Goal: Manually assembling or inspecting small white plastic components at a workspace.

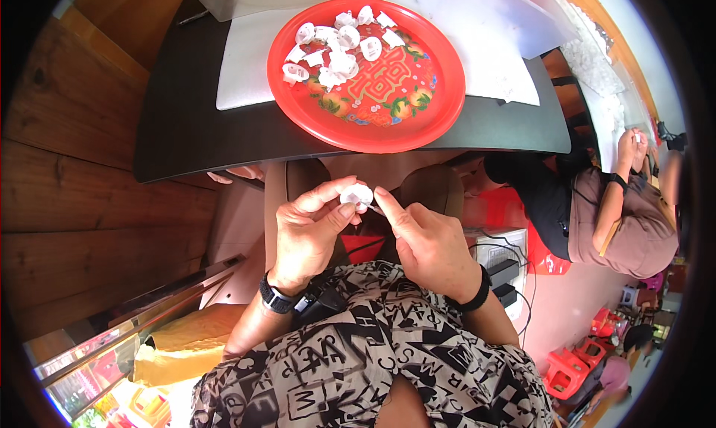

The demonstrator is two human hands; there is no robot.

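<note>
Above my lap, my left hand pinches a small round white plastic part between thumb and fingers. My right hand is closed just to its right, the index finger stretched toward the part. From that hand a thin metal-looking tool sticks out against the part's lower right edge. Most of the tool is hidden by my fingers, so its exact kind does not show. Beyond my hands, a red round tray with a printed fruit pattern carries several similar white plastic parts, heaped on its left side.
The tray rests on a black table with a white sheet under it. To the right, a co-worker sits holding a small white piece. Black cables hang by a white box beside my right arm. A wooden wall stands left.
</note>
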